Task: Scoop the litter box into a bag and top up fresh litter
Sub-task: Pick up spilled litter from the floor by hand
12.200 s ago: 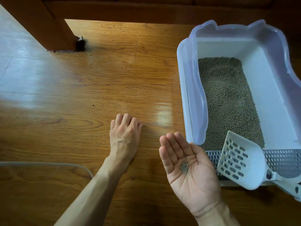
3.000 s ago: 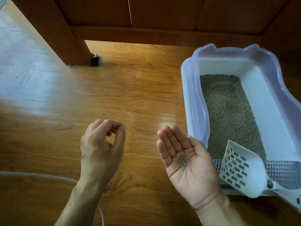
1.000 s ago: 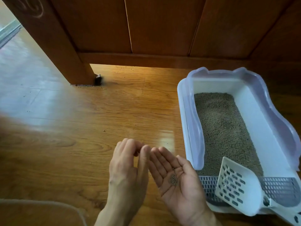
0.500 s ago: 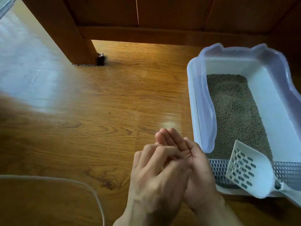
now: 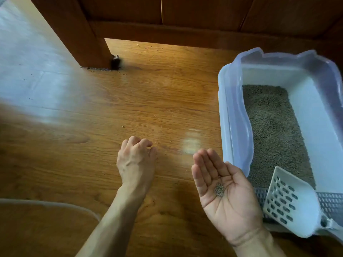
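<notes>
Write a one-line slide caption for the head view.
Left hand reaches down to the wooden floor while right palm cups gathered litter pellets beside the litter box.

No text, label, brand, number or sign seems readable anywhere, neither on the litter box (image 5: 228, 101) nor the scoop (image 5: 297, 217).

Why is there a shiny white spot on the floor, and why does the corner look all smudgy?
Head view: the bright patch is glare, light bouncing off the glossy wooden floor, between the left hand and the litter box; a paler sheen washes the far left. The left edge is blurred and dark, and straight edges bend from the wide lens.
</notes>
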### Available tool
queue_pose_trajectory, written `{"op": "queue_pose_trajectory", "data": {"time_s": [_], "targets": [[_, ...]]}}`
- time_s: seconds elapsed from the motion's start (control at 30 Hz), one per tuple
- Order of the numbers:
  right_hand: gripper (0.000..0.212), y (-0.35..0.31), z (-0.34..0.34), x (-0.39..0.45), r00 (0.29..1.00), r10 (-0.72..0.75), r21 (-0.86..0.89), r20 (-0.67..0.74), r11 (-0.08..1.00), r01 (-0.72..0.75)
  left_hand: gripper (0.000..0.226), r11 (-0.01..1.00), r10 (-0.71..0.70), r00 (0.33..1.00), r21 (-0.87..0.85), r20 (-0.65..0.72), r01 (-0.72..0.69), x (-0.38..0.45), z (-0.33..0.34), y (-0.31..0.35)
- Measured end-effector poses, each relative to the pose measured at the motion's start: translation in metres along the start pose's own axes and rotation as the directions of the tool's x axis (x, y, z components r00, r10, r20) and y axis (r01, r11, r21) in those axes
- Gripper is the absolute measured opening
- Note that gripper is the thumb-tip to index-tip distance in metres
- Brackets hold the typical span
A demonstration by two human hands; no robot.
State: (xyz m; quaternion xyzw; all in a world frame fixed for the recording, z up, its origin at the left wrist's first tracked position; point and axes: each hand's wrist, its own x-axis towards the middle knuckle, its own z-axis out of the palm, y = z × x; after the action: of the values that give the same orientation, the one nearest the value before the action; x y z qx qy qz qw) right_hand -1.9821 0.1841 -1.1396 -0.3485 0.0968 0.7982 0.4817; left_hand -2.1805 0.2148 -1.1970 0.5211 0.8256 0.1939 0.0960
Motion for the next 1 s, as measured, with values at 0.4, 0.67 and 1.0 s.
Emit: {"op": "queue_pose_trajectory", "data": {"time_s": [0.4,0.67,1.0], "targets": [[0.047,0.002,0.008,0.002,0.997,0.007,0.070,0.081,0.997,-0.013,0.011,0.986,0.133,0.989,0.090,0.058,-0.138,0.010,0.020,-0.010],[0.054,0.007,0.021,0.017,0.999,0.034,0.028,0.020,0.999,-0.035,0.022,0.877,0.324,0.945,-0.364,-0.039,-0.315,-0.040,-0.067,0.058],[0.052,0.014,0.031,0.032,0.989,0.093,0.013,0.117,0.995,-0.095,0.015,0.820,0.176,0.958,-0.505,-0.225,-0.269,-0.010,-0.071,0.035]]}}
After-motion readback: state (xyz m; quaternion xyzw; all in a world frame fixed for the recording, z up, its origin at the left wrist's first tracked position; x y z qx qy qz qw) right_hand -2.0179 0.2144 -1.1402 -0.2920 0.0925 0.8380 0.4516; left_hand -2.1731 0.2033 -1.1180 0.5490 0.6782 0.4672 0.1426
